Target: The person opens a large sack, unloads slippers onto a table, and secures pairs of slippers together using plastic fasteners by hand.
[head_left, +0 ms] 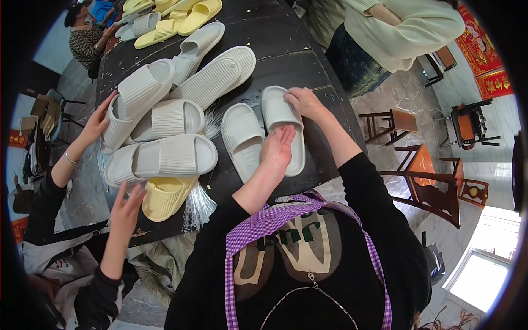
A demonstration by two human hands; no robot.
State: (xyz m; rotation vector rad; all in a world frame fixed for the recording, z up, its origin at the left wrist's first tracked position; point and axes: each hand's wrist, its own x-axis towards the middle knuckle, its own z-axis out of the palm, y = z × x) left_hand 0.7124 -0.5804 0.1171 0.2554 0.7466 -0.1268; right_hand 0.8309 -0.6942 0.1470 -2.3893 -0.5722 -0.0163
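Two grey slide slippers lie side by side on the dark table in front of me. My right hand (306, 103) is at the far outer side of the right slipper (279, 104), its fingers bent over the strap's edge. My left hand (278, 147) has its fingers stretched out at that slipper's foot opening, palm partly turned up. The left slipper (240, 129) lies beside my left wrist and forearm, untouched by my fingers. Part of the right slipper's insole is hidden behind my left hand.
To my left, a co-worker's hands (125, 212) are at a pile of grey slippers (175, 157) with a yellow slipper (162, 204) beneath. Silvery strands (202, 212) lie beside it. More yellow slippers (159, 34) lie at the far end. Wooden chairs (423, 165) stand right; another person (404, 36) is across.
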